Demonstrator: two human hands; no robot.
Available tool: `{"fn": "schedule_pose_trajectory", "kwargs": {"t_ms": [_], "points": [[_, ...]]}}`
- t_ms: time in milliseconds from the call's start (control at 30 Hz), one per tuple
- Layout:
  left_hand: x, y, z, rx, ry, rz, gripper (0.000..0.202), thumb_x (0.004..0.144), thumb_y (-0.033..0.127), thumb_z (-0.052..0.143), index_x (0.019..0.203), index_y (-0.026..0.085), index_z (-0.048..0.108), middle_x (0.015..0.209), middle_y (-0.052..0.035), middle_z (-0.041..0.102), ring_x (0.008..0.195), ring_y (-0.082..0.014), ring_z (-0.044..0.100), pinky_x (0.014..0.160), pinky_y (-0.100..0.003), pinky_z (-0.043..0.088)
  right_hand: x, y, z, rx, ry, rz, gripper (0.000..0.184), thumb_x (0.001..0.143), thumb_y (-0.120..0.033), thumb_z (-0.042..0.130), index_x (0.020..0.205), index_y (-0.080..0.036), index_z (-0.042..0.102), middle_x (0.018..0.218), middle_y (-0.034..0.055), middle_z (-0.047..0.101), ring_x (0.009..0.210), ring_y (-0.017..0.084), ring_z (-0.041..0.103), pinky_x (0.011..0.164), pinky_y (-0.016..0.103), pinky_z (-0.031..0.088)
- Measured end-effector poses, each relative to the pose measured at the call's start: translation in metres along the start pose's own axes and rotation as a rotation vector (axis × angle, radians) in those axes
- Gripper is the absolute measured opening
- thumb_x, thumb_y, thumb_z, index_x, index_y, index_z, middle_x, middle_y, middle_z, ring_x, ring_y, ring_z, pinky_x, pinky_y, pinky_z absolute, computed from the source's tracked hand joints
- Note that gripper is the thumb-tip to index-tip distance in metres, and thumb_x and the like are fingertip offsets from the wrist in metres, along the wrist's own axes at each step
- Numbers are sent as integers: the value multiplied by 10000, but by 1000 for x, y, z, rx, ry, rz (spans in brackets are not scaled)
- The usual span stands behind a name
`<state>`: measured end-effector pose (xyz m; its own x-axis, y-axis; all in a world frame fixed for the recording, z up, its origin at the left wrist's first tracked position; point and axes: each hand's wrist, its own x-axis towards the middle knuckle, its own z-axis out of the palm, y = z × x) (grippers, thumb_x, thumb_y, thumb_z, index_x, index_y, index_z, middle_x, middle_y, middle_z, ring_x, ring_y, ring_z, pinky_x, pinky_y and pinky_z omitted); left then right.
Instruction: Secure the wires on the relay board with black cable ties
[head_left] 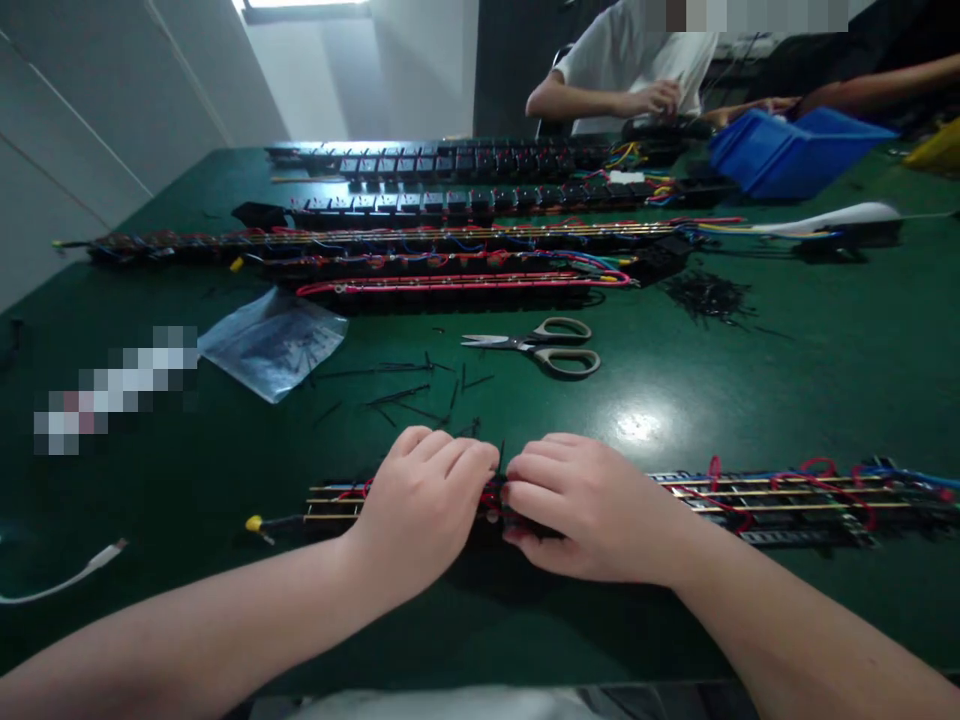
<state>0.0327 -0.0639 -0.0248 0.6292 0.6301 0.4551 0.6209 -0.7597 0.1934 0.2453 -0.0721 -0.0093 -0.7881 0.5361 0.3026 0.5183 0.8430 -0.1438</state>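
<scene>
A long black strip assembly (795,495) with brass rods and red and blue wires lies across the table in front of me. My left hand (427,500) is closed over its left part, with fingers curled on the wires. Close beside it, my right hand (581,505) is closed on the same assembly, fingertips bent inward. A thin black cable tie end (502,455) sticks up between the two hands. Whether either hand pinches it is hidden by the fingers. A yellow-capped lead (255,525) comes out at the assembly's left end.
Scissors (536,345) lie beyond my hands, near scattered black cable ties (401,395) and a clear plastic bag (274,345). Similar wired strips (420,240) lie in rows farther back. A blue bin (795,155) stands back right, near another person's hand (660,98). A white cable (82,575) lies left.
</scene>
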Motion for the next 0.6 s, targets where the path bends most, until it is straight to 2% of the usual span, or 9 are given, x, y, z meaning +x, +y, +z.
{"fn": "schedule_pose_trajectory", "kwargs": {"t_ms": [100, 200, 300, 467, 600], "points": [[2, 6, 1, -14, 81, 61, 155, 1006, 130, 425, 962, 201, 556, 830, 8, 690, 718, -172, 550, 733, -334, 372, -3, 4, 1, -41, 38, 16, 221, 931, -369, 610, 801, -191, 593, 724, 9, 626, 669, 156, 487, 627, 327, 311], [2, 10, 1, -2, 120, 132, 181, 989, 91, 431, 912, 199, 554, 785, 18, 684, 673, -167, 514, 704, -333, 354, -4, 7, 5, -56, 47, 36, 202, 953, -316, 591, 796, -188, 589, 710, -1, 613, 658, 149, 490, 616, 324, 317], [-1, 10, 2, 17, 142, 166, 169, 966, 60, 462, 935, 178, 579, 836, 0, 714, 685, -163, 516, 709, -335, 360, -4, 8, 7, -28, 50, 60, 197, 959, -272, 579, 782, -184, 577, 719, -11, 600, 667, 145, 503, 605, 307, 340], [-7, 9, 6, 44, 216, 258, 144, 931, 78, 546, 998, 187, 611, 937, -20, 752, 747, -163, 567, 773, -361, 402, -4, 8, 2, 55, 36, 124, 189, 968, -237, 591, 795, -163, 589, 771, -24, 601, 704, 117, 550, 653, 268, 460], [-4, 9, 9, 67, 227, 270, 194, 875, 33, 554, 951, 197, 624, 820, -34, 725, 689, -179, 555, 712, -374, 399, -6, 15, 1, 100, -1, 180, 159, 972, -254, 607, 851, -153, 628, 850, -5, 648, 748, 110, 604, 694, 277, 536]]}}
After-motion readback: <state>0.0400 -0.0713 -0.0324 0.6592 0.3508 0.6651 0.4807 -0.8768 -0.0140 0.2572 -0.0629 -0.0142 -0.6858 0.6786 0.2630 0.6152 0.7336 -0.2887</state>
